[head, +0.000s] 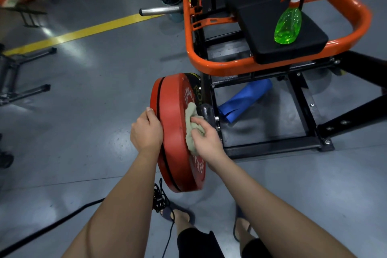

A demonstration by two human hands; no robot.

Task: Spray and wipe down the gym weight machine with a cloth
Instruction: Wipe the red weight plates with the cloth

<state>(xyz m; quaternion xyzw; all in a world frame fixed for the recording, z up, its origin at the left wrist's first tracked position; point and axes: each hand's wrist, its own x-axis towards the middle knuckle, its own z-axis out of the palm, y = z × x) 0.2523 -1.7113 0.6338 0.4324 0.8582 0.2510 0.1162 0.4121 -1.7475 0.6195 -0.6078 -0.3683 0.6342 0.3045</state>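
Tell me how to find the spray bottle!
Find the big orange and black weight machine. On its flat black seat pad stands the spray bottle. It is the only see-through bright green thing, with a white and orange trigger top.

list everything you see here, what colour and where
frame: 1, orange bar on black base, centre right
seat pad: 1, black, inside the frame
spray bottle: 1, green, upright on the seat pad
weight plate: 1, red, on edge at the frame's side
cloth: 1, pale green, on the plate's face
mat: 1, blue, rolled, floor under the frame
peg: 1, silver, frame's far left
cable: 1, black, floor by the feet
left grip: 1, bare hand, holds the plate's rim
right grip: 1, bare hand, grips the cloth
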